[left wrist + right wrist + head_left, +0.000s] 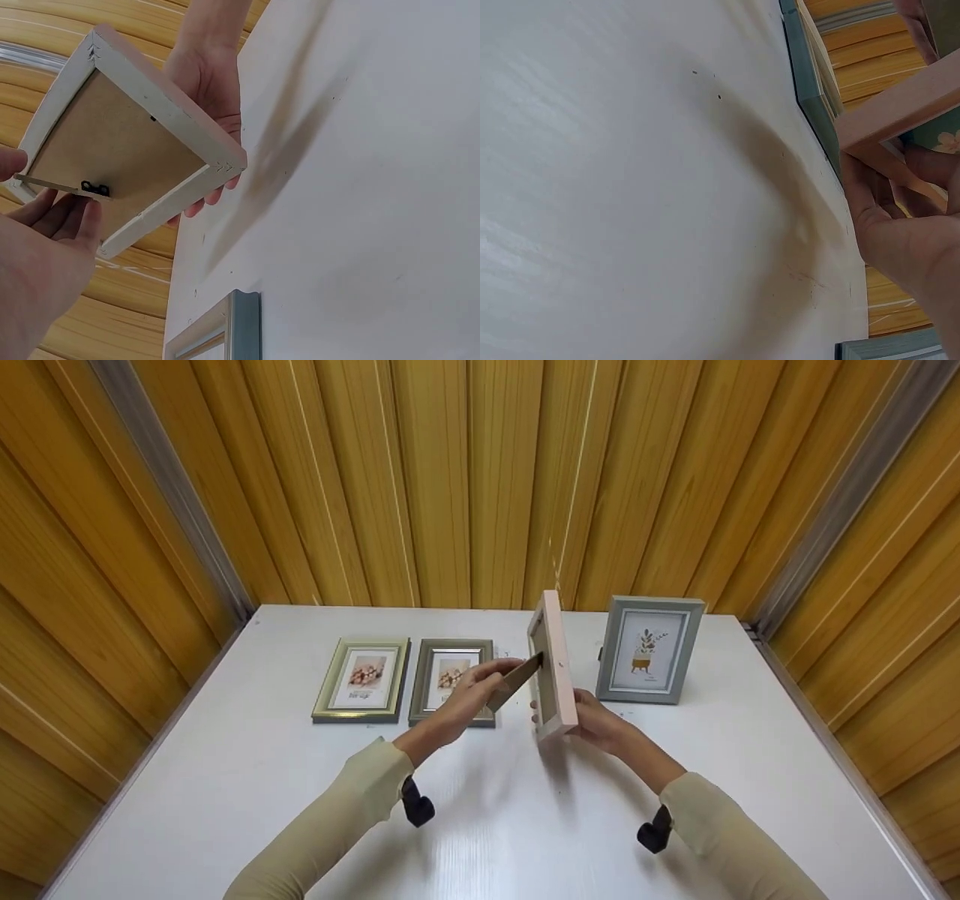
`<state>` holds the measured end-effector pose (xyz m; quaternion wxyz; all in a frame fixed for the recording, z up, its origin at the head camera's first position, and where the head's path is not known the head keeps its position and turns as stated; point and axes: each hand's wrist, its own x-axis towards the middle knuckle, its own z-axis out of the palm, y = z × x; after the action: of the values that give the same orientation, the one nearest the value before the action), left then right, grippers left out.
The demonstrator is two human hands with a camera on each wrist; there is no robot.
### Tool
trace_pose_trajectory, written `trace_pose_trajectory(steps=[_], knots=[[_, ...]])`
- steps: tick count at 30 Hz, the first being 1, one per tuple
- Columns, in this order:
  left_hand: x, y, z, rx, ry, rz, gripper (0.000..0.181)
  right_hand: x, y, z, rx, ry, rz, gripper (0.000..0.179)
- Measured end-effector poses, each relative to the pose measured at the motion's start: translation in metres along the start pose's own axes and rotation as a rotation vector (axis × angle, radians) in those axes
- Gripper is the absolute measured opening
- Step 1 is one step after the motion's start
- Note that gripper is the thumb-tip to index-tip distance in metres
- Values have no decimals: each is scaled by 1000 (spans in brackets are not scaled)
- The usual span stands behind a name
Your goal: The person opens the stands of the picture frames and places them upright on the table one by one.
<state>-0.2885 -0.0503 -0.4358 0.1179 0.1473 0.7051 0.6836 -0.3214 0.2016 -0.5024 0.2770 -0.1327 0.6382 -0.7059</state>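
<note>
A pink picture frame (559,660) is held on edge above the white table, its brown backing board (124,142) facing left. My right hand (596,722) grips its lower right side, thumb on the picture side and fingers round the border in the right wrist view. With fingers and thumb, my left hand (472,697) pinches the brown stand leg (516,682), which sticks out from the backing. A small black hinge (95,188) joins leg and board in the left wrist view. Part of the picture side shows flowers on dark green (941,139).
Left of the hands, a gold-green frame (361,681) and a grey-brown frame (452,660) lie face up side by side. A grey-green frame (651,651) with a potted-plant picture stands upright on the right. Wood-patterned walls (480,480) enclose the white table (480,825).
</note>
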Motion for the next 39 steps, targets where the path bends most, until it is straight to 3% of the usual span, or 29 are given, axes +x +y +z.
trace_pose_trajectory(steps=[6, 11, 15, 24, 32, 39], knots=[[0, 1, -2, -23, -11, -6, 47, -1, 0, -2, -20, -12, 3, 58], [2, 1, -2, -15, -32, 15, 45, 0, 2, -2, -57, 49, -3, 59], [7, 7, -3, 54, -36, 65, 47, 1, 3, -1, -65, 113, -20, 58], [25, 33, 0, 157, 43, 92, 47, 8, 5, 6, 8, 207, -38, 59], [24, 33, 10, 177, 211, 45, 40, 10, 6, 10, -85, 331, -35, 62], [26, 31, 4, 212, 280, 2, 43, 11, 2, 7, -35, 459, -57, 67]])
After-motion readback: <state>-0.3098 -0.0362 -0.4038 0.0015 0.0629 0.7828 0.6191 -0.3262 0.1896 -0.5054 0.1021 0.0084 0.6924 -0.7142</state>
